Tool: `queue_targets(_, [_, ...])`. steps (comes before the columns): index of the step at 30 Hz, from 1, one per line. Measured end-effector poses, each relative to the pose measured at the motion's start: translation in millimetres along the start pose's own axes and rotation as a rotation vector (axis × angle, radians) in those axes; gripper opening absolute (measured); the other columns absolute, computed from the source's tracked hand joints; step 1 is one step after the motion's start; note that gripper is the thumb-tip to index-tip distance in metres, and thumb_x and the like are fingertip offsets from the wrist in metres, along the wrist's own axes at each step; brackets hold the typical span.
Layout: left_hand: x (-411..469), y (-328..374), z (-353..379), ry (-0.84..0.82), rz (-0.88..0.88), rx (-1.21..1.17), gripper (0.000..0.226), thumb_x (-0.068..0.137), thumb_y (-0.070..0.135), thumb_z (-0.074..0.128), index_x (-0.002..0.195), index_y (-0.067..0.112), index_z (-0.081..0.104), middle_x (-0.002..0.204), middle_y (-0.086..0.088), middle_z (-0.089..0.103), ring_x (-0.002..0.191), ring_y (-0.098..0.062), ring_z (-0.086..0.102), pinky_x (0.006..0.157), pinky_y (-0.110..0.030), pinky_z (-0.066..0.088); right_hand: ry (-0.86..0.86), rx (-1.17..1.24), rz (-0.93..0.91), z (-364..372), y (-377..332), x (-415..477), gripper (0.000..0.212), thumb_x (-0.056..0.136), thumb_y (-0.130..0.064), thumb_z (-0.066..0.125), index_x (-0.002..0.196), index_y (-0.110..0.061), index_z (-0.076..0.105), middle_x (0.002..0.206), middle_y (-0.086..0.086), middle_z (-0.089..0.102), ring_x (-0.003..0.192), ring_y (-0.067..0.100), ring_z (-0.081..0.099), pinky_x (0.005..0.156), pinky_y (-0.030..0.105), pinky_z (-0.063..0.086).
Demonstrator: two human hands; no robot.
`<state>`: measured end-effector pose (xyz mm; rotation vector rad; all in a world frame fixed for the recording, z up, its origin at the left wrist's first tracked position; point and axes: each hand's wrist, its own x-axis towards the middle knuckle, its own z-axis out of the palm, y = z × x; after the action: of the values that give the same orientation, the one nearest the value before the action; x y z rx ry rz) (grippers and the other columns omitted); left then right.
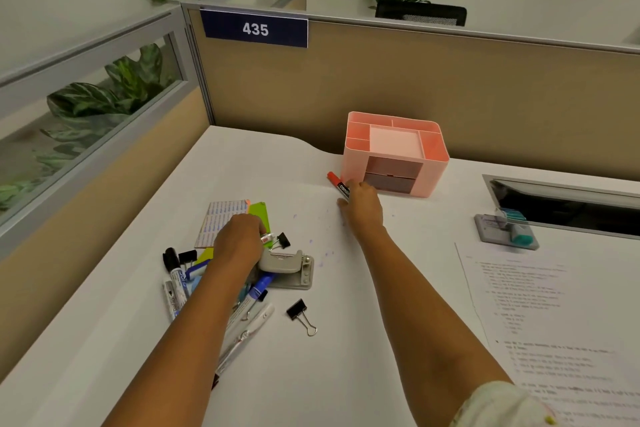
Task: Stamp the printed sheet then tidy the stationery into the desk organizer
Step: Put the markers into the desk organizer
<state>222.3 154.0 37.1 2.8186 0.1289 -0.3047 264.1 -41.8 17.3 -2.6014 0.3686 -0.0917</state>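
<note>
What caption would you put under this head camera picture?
Right hand lifts a red marker toward the pink organizer while the left hand digs through piled stationery.

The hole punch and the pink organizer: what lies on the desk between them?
In the head view, only bare white desk with faint purple ink specks lies between the hole punch and the pink organizer.

Right hand (pixel 362 206) gripping red marker (pixel 338 184) just beside pink organizer (pixel 394 156); left hand (pixel 239 241) on stationery pile (pixel 221 281), well apart from it.
</note>
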Motion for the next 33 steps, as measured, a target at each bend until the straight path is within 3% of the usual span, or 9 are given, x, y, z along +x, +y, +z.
queue_targets(6, [3,3,-12,0.014,0.050,-0.020,0.029,0.085,0.001,0.057,0.111,0.011,0.065,0.116,-0.015,0.062,0.100,-0.030,0.062,0.081,-0.033,0.050,0.061,0.140,0.047,1,-5,3,0.038,0.092,-0.013,0.057,0.128,-0.009,0.049,0.130,0.014,0.056,0.116,0.032,0.056,0.105,0.040,0.041])
queue_targets(10, [0,23,-43,0.223,0.149,-0.148,0.027,0.086,0.005,0.059,0.113,0.008,0.064,0.115,-0.017,0.061,0.103,-0.033,0.059,0.085,-0.036,0.047,0.096,0.360,0.066,-18,-13,-2,0.042,0.091,-0.011,0.058,0.132,-0.011,0.046,0.124,0.014,0.061,0.109,0.030,0.061,0.099,0.039,0.046])
queue_targets(14, [-2,51,-88,0.444,0.237,-0.444,0.020,0.084,0.012,0.064,0.104,0.009,0.065,0.100,-0.012,0.067,0.091,-0.028,0.064,0.081,-0.033,0.049,0.133,0.594,0.049,-55,-21,-2,0.040,0.089,-0.011,0.058,0.128,-0.011,0.047,0.122,0.011,0.060,0.110,0.028,0.059,0.096,0.039,0.049])
queue_targets(18, [-4,77,-110,0.577,0.230,-0.847,0.021,0.079,0.017,0.071,0.099,0.011,0.064,0.091,0.001,0.061,0.082,-0.013,0.059,0.061,-0.014,0.045,0.115,0.907,0.157,-86,-24,2,0.032,0.090,-0.016,0.053,0.121,-0.017,0.045,0.106,0.004,0.058,0.096,0.020,0.056,0.079,0.033,0.052])
queue_targets(19, [0,83,-109,0.568,0.207,-0.956,0.018,0.079,0.018,0.071,0.094,0.012,0.064,0.091,0.001,0.061,0.085,-0.014,0.060,0.062,-0.013,0.047,0.059,0.997,0.197,-92,-26,2,0.026,0.092,-0.018,0.049,0.118,-0.017,0.047,0.107,0.006,0.058,0.092,0.018,0.054,0.074,0.029,0.049])
queue_targets(22, [13,99,-98,0.370,0.162,-1.371,0.014,0.077,0.014,0.072,0.073,0.020,0.060,0.083,-0.001,0.062,0.095,-0.027,0.067,0.079,-0.028,0.056,-0.088,1.172,0.301,-104,-30,7,0.016,0.097,-0.023,0.041,0.102,-0.021,0.056,0.103,0.011,0.066,0.074,0.012,0.049,0.067,0.024,0.040])
queue_targets(26, [22,119,-76,0.263,0.109,-1.520,0.014,0.079,0.009,0.071,0.077,0.017,0.059,0.088,-0.003,0.064,0.095,-0.024,0.068,0.077,-0.022,0.054,-0.112,1.457,0.310,-111,-31,20,0.015,0.095,-0.019,0.045,0.103,-0.015,0.058,0.093,0.004,0.067,0.040,0.003,0.046,0.049,0.019,0.036])
queue_targets(30, [30,128,-57,0.201,0.118,-1.435,0.030,0.081,0.008,0.068,0.110,0.012,0.062,0.107,-0.008,0.065,0.097,-0.020,0.065,0.085,-0.027,0.055,-0.069,1.521,0.291,-122,-33,28,0.033,0.097,-0.021,0.042,0.125,-0.006,0.053,0.085,0.002,0.062,0.054,0.008,0.044,0.041,0.017,0.039])
queue_targets(33, [30,133,-51,0.193,0.222,-1.160,0.037,0.086,0.014,0.063,0.122,0.014,0.058,0.116,-0.008,0.064,0.105,-0.018,0.061,0.091,-0.027,0.050,-0.023,1.375,0.163,-126,-37,31,0.034,0.100,-0.019,0.041,0.132,-0.009,0.042,0.110,0.007,0.064,0.072,0.011,0.057,0.059,0.022,0.050])
